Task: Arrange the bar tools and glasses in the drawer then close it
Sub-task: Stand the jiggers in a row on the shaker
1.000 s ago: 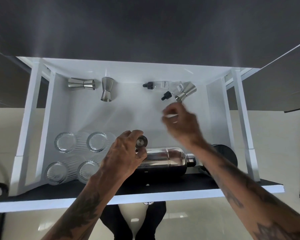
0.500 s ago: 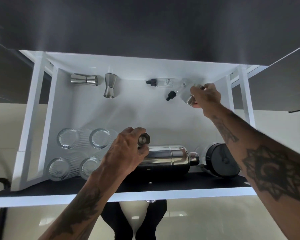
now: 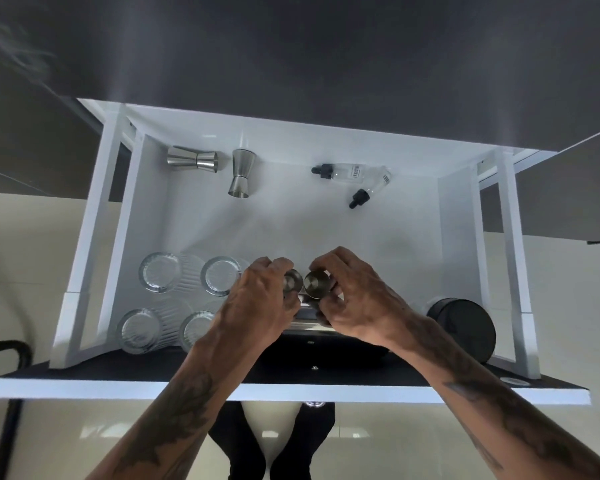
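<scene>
A white drawer (image 3: 454, 216) is standing open under a dark counter, above pale floor tiles. The left hand (image 3: 257, 306) and right hand (image 3: 354, 303) are each clamping a steel jigger (image 3: 292, 281), (image 3: 316, 283), rims touching. Four glasses (image 3: 160, 271) are sitting just left; beyond the hands bare floor is lying open.

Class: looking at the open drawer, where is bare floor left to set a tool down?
Free: the middle strip between the jiggers and dropper bottles behind and the hands in front; also right of the bottles, toward the right wall. Crowded: front row, with glasses, both hands, black canister.
</scene>
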### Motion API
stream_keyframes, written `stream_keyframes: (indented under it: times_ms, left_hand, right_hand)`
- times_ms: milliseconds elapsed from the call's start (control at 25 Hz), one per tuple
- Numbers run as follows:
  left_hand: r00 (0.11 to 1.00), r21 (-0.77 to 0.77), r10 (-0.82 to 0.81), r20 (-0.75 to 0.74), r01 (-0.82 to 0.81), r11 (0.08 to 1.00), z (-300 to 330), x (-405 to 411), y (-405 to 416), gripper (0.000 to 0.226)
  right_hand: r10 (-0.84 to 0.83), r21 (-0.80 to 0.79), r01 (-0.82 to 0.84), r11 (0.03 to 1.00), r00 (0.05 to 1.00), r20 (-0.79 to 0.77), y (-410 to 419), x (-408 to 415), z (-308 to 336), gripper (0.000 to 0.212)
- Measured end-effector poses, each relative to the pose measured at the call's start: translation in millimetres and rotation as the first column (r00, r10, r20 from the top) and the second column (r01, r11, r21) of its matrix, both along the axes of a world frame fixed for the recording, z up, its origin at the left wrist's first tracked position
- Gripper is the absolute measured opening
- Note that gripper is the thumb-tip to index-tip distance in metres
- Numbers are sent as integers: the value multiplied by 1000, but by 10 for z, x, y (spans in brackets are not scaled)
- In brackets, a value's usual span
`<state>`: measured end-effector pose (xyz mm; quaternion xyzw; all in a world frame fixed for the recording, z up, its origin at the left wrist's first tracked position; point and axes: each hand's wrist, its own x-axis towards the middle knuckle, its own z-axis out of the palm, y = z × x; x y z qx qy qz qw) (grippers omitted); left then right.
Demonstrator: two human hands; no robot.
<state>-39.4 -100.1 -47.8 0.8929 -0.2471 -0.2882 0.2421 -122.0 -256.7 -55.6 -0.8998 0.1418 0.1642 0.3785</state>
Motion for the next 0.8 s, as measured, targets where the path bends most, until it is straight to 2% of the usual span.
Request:
stream_keyframes:
  times_ms: [120,240,280,360,440,520,560,600,680,800]
  left_hand:
    - [1000,-4,7,-13,-7,1000,15,-22,13,43]
    - [1000,-25,22,-9,-22,999,21,-35,19,40]
    - [1000,-32,23,1,-23,999,20,-35,17,39]
    - [999,-41,26,20,-25,999,18,-40,13,35]
    - [999,-50,43,26,-42,998,17,-53,11,32]
    - [998,-49,58,36,-56,997,28,-79,14,30]
    - [998,-53,55,40,-53,997,36,-90,16,29]
    - [998,-67,60,28,-58,996,48,-102,12,28]
    - [996,-98,83,-21,-85,992,59,-86,13,27]
    - [999,-56,50,16,-49,997,31,-68,12,32]
  right_hand:
    - [34,-38,-37,999,997,-74,9,35,76,44]
    - [76,-94,-92,991,984,-160,-72,133,163,59]
    - [53,-135,-69,988,991,-121,-64,242,188,57]
    - [-82,-186,87,979,996,32,35,645,165,44]
    - [-257,-121,261,958,965,44,203,1256,17,40]
    - [-371,9,373,928,925,-83,408,1842,-153,37]
    - [-422,65,430,900,900,-115,476,2044,-225,26]
    - [-465,96,476,874,877,-121,517,2163,-283,18]
    - [-517,101,524,846,852,-86,544,2215,-388,29]
    - [-518,176,520,835,853,-61,485,2042,-344,12]
